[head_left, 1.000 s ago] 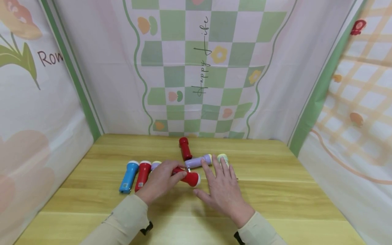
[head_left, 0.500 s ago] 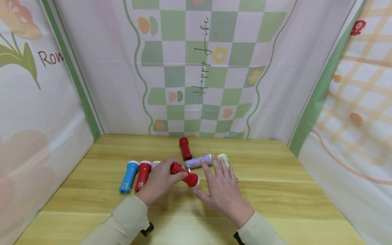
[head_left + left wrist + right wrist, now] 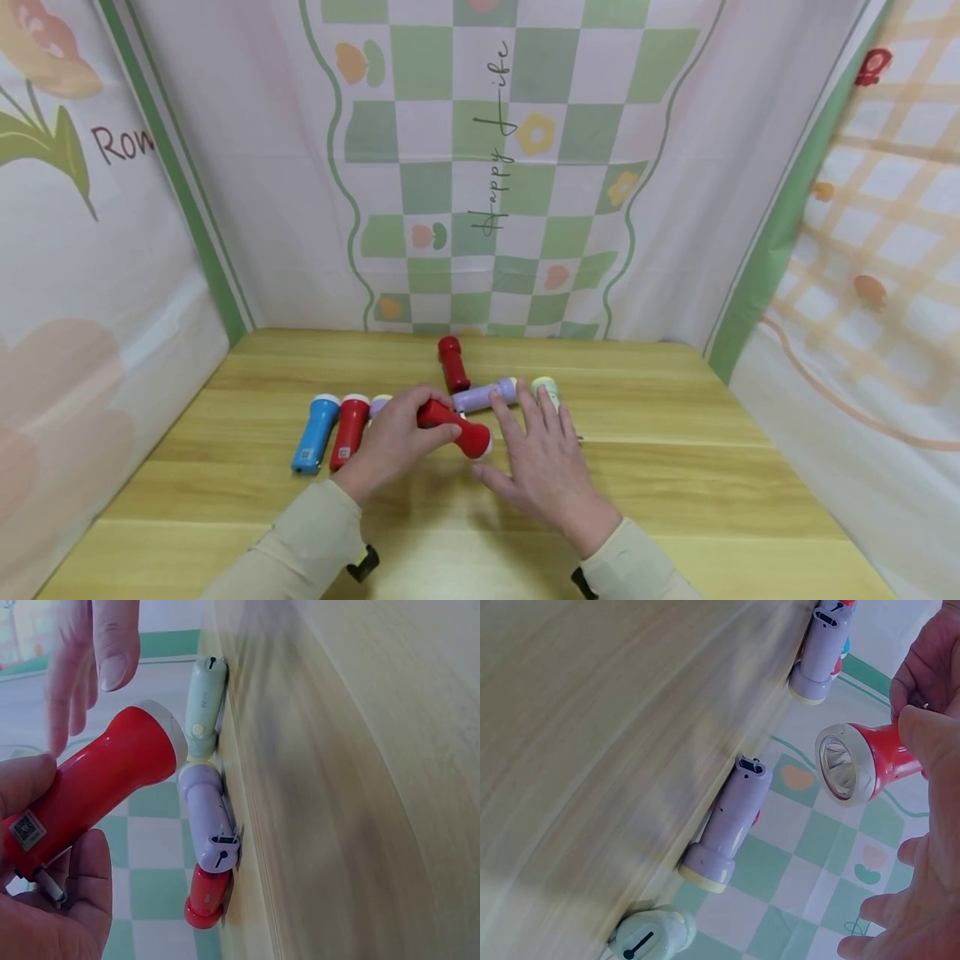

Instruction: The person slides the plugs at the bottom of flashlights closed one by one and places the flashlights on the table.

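My left hand (image 3: 393, 442) grips a red flashlight (image 3: 471, 437) by its handle, the white-rimmed head pointing right. In the left wrist view that red flashlight (image 3: 97, 784) is held above the table, a small metal piece sticking out at its tail. My right hand (image 3: 551, 471) is spread beside the flashlight's head, holding nothing. Beyond the hands lie a purple flashlight (image 3: 480, 397) and a pale green one (image 3: 545, 386), the latter partly hidden by the right fingers. In the right wrist view the lens of the held flashlight (image 3: 844, 765) faces the camera.
Left of my left hand lie a blue flashlight (image 3: 315, 435), a red one (image 3: 350, 432) and a second purple one (image 3: 380, 403), mostly hidden. Another red flashlight (image 3: 453, 365) lies farther back on the wooden table (image 3: 660, 417). Printed curtains (image 3: 285, 250) stand around it.
The held red flashlight has tilted and turned slightly in my left hand, its white rim showing less than at first. My right hand has stayed nearly still.
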`<state>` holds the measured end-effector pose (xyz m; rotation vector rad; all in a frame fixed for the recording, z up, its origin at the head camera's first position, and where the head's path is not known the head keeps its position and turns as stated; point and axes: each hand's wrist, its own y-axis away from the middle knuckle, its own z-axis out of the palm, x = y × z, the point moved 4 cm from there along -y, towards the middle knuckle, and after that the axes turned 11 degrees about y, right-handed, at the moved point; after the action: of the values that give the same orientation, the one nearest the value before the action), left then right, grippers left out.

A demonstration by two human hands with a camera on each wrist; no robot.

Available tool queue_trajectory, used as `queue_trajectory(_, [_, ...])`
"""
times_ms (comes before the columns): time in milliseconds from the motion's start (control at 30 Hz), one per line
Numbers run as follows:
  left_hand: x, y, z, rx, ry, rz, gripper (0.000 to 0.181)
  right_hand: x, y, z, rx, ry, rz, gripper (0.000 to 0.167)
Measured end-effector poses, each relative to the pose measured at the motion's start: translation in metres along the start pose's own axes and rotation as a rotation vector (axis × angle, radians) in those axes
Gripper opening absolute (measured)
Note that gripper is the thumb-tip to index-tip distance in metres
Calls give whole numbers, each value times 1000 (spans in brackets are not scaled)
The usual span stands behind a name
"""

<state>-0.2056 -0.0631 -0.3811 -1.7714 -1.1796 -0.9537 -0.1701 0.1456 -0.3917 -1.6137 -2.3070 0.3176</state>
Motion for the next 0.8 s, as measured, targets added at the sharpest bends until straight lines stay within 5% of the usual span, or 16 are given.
queue_trajectory(333, [7,4,4,-62,43,-3,32,-3,-1,0,-15,-18,-9,86])
queue_trajectory(800, [22,8,12,-105,-96,101,27,-9,-2,0,39,-21,-78,47])
